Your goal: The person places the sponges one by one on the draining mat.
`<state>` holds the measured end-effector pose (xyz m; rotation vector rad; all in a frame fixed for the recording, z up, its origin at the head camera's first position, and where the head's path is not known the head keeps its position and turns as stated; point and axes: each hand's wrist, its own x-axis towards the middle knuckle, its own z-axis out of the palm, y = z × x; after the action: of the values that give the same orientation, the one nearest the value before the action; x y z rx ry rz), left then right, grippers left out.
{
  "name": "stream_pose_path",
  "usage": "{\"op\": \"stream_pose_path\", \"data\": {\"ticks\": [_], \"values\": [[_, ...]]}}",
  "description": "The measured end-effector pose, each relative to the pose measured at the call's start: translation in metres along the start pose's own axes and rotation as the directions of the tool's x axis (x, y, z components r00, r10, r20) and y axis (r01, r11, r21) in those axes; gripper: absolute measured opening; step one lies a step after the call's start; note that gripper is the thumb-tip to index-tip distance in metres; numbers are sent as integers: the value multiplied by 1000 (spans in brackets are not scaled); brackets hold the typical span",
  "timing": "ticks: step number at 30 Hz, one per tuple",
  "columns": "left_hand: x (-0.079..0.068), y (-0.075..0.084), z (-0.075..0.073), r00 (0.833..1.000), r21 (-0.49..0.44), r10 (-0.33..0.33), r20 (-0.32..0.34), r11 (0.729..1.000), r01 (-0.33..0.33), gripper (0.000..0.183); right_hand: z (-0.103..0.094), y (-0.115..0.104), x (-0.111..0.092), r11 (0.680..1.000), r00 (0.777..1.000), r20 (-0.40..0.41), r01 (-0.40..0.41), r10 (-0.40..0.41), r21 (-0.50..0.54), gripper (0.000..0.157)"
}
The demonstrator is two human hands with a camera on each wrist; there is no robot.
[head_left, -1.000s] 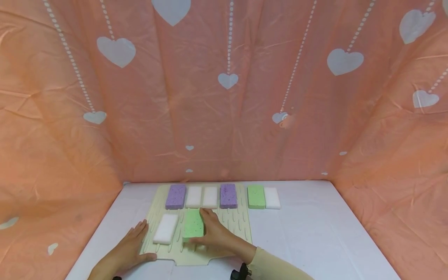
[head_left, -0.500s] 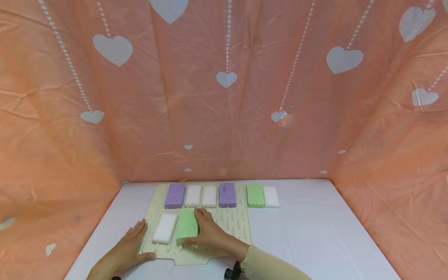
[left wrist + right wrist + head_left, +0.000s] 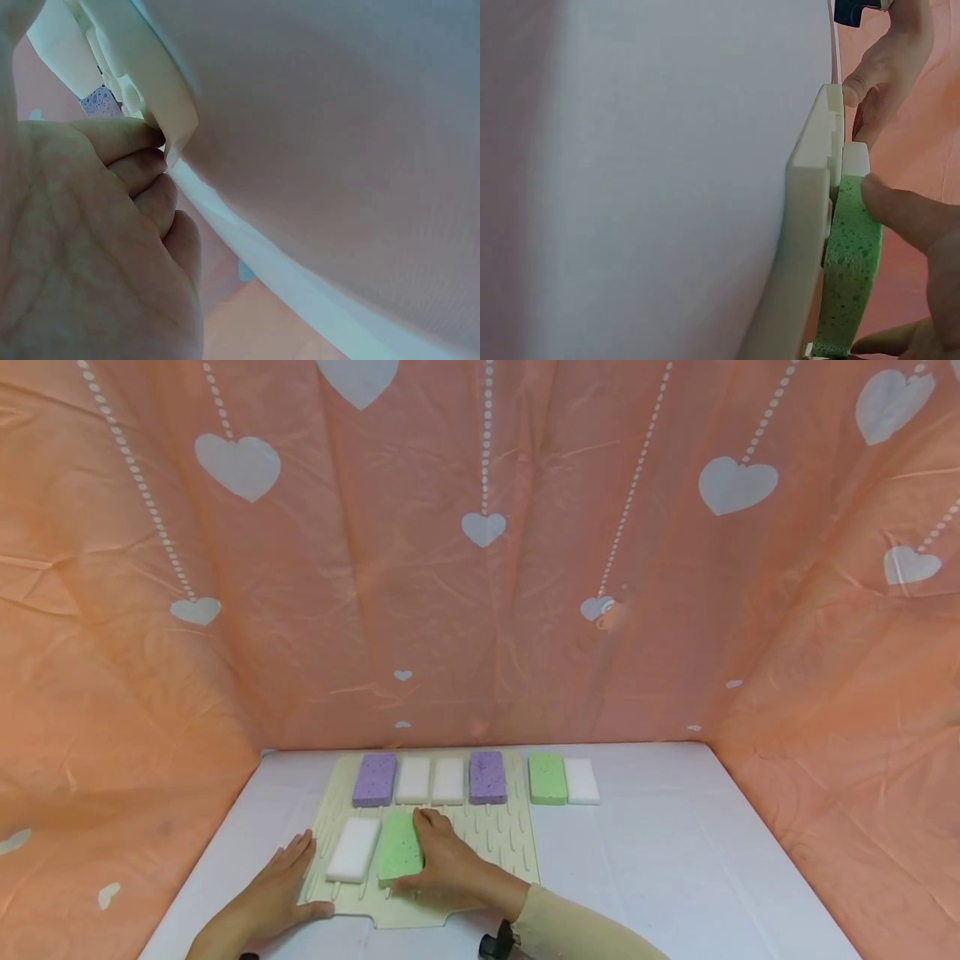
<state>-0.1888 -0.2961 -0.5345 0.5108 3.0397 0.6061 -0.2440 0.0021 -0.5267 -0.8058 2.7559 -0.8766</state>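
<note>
My right hand (image 3: pixel 450 864) holds a light green sponge (image 3: pixel 399 850) between thumb and fingers, over the front of a cream ridged mat (image 3: pixel 498 843). In the right wrist view the green sponge (image 3: pixel 851 262) lies flat against the ridges, thumb on its near end. Just left of it lies a white sponge (image 3: pixel 352 852). My left hand (image 3: pixel 273 893) rests at the mat's left front corner, fingers extended along the side and thumb at the front edge. The left wrist view shows the fingertips of this hand (image 3: pixel 90 240) touching the mat's rim (image 3: pixel 176 97).
Along the mat's back stand a purple sponge (image 3: pixel 375 779), two white sponges (image 3: pixel 413 779) and another purple sponge (image 3: pixel 487 777). Right of the mat, a green sponge (image 3: pixel 547 779) and a white one (image 3: pixel 582 781) sit side by side on the white table (image 3: pixel 660 860). Orange heart-patterned sheeting (image 3: pixel 525 677) encloses the table.
My right hand has shifted the green sponge left, closer to the front white sponge, and the sponge now sits flatter. My left hand has stayed at the mat's corner.
</note>
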Motion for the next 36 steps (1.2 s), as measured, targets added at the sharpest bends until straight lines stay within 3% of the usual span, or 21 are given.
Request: {"op": "stream_pose_path", "data": {"ticks": [10, 17, 27, 36], "values": [[0, -1, 1, 1000, -6, 11, -5, 1000, -11, 117, -2, 6, -1, 1000, 1000, 31, 3, -4, 25, 118], [2, -3, 2, 1000, -4, -4, 9, 1000, 4, 118, -8, 12, -7, 999, 1000, -1, 25, -25, 34, 117], [1, -2, 0, 1000, -24, 8, -5, 1000, -8, 116, -33, 30, -14, 996, 994, -63, 86, -85, 6, 110], [0, -1, 0, 1000, -28, -17, 24, 999, 18, 118, -53, 55, -28, 997, 994, -92, 63, -58, 55, 109]]}}
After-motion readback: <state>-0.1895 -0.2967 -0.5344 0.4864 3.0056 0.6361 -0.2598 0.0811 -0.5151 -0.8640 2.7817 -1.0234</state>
